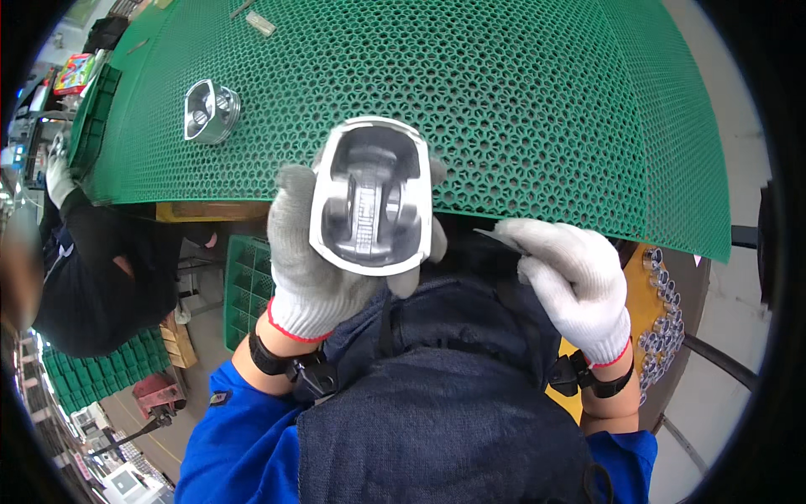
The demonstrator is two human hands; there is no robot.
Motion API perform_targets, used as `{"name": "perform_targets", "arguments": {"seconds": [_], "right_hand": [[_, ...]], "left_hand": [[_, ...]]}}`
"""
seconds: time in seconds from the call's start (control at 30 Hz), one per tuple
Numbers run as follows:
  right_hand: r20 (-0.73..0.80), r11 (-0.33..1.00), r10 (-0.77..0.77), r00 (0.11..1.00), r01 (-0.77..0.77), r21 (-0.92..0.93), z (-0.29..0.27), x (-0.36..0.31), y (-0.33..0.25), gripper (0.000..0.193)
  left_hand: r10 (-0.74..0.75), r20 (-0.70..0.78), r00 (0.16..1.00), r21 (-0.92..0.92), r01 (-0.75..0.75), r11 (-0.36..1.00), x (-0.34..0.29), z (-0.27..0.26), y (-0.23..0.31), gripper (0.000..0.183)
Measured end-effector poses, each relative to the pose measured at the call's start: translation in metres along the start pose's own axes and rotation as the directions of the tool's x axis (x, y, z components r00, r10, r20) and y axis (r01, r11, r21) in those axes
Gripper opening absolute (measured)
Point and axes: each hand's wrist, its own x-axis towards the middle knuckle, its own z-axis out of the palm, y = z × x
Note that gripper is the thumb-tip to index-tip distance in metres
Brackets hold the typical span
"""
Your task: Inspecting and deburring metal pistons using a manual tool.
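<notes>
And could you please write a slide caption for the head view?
Left hand holds a metal piston; right hand pinches a thin tool near green matting.

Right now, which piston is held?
The piston in the left hand, its hollow underside facing the camera; a second piston on the green honeycomb mat and metal parts at right lie untouched.

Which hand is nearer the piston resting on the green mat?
Left. The left hand, holding a second piston, is below and right of the resting piston; the right hand, pinching a thin strip, sits much farther right.
</notes>
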Motion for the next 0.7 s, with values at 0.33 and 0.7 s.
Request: {"name": "perform_targets", "arguments": {"seconds": [0.33, 0.7], "right_hand": [[0.110, 0.983, -0.108, 0.988, 0.122, -0.135, 0.014, 0.010, 0.006, 0.027], [0.131, 0.729, -0.232, 0.964, 0.262, -0.633, -0.027, 0.037, -0.018, 0.033]], "left_hand": [[0.098, -0.079, 0.992, 0.186, -0.082, 0.979, 0.004, 0.004, -0.010, 0.082], [0.166, 0.007, 0.986, 0.744, -0.116, 0.658, -0.007, -0.007, -0.006, 0.073]]}}
